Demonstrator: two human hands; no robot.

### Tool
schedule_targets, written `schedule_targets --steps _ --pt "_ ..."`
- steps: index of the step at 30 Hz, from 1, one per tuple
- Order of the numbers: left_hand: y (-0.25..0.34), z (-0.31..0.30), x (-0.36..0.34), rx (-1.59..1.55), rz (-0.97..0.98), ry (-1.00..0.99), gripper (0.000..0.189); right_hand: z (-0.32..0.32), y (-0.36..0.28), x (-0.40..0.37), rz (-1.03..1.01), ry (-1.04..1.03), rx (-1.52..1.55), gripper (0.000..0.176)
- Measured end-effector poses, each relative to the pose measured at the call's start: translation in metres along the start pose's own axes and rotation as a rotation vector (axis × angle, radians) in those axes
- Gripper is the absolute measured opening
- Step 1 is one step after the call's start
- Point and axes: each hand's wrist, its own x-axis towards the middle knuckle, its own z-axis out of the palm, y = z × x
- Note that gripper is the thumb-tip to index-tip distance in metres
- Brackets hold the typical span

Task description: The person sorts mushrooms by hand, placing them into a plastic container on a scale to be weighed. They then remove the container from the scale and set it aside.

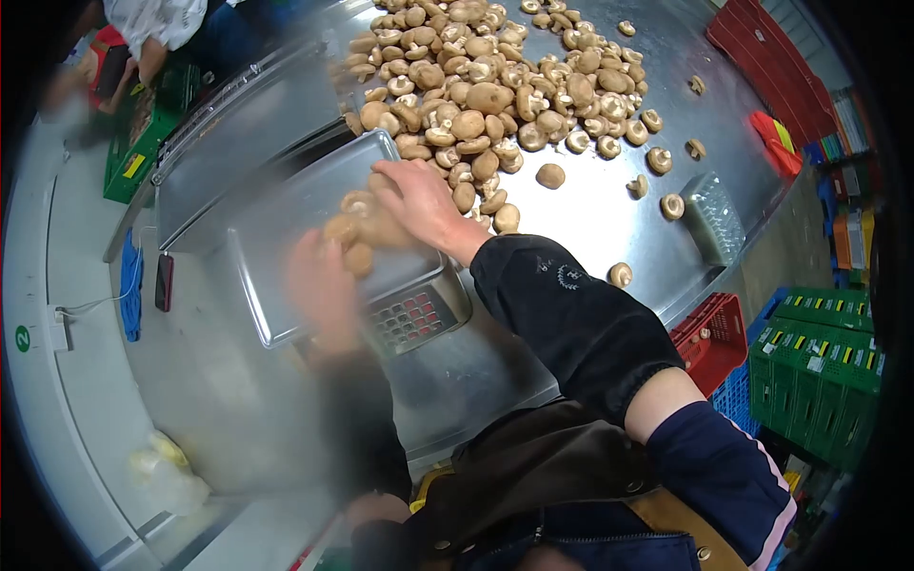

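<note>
A metal weighing tray (277, 303) sits on a scale, whose keypad (409, 319) shows below the tray's near edge. Several brown mushrooms (358, 259) are over the tray, between my two hands; some are blurred. My right hand (424, 205) is curled with its fingers around blurred mushrooms near the tray's right side. On the left, my left hand (324, 290) is smeared by motion beside the mushrooms, so its fingers do not show clearly. A large heap of mushrooms (486, 98) lies on the steel table (571, 219) just beyond the tray.
A clear plastic punnet (714, 219) stands near the table's right edge, with loose mushrooms nearby. Red crates (776, 67) and green crates (809, 366) are at the right. At the upper left, another person's hand (150, 59) is near a green crate (129, 162). A phone (165, 283) is at the left.
</note>
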Motion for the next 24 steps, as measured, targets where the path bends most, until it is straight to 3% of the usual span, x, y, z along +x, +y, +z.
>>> schedule_targets --steps 2,8,13,14,15,18,22,24 --pt "0.010 0.002 0.001 -0.006 -0.088 0.008 0.027 0.004 0.001 -0.003 -0.020 0.045 0.004 0.033" --pt "-0.005 0.004 -0.007 -0.056 0.048 0.043 0.027 0.003 0.005 -0.005 -0.037 0.013 0.050 0.037" --pt "0.020 -0.012 -0.011 -0.576 -0.253 0.121 0.036 -0.019 0.005 -0.023 -0.044 0.060 0.092 0.045" --pt "0.025 -0.017 -0.014 -0.573 -0.275 0.136 0.037 -0.026 0.006 -0.027 -0.036 0.078 0.103 0.045" --pt "0.033 -0.025 -0.019 -0.538 -0.281 0.153 0.038 -0.040 0.010 -0.032 0.058 -0.038 0.108 0.046" --pt "0.065 -0.046 -0.047 -0.379 -0.266 0.200 0.040 -0.084 0.038 -0.094 0.041 0.014 0.011 0.045" --pt "0.039 -0.031 -0.132 -0.479 -0.172 -0.018 0.046 -0.167 0.084 -0.200 0.203 -0.034 -0.349 0.050" --pt "0.053 -0.016 -0.174 -0.485 -0.071 -0.176 0.051 -0.204 0.088 -0.242 0.287 -0.038 -0.534 0.053"
